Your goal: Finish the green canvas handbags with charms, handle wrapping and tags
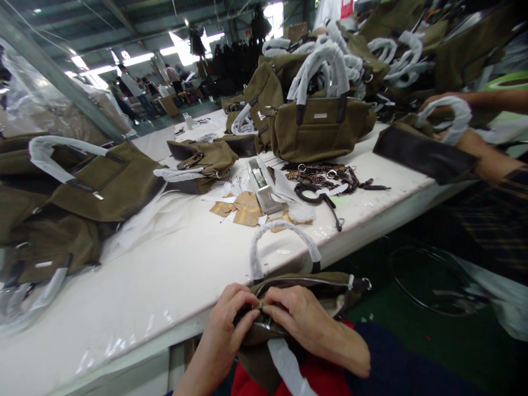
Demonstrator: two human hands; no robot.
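An olive handbag with dark trim rests in my lap against the table's front edge, its top partly open. My left hand and my right hand meet at the mouth of the bag. The thumb and fingers of each pinch at the metal zipper, close together; the exact bit between the fingertips is mostly hidden. One handle, wrapped in white paper, stands up on the far side. The other wrapped handle hangs down toward me.
On the white table lie brown card tags, a tape dispenser, chain straps and a dark strap. Similar bags crowd the back and left. At right, a co-worker's arm reaches to another bag.
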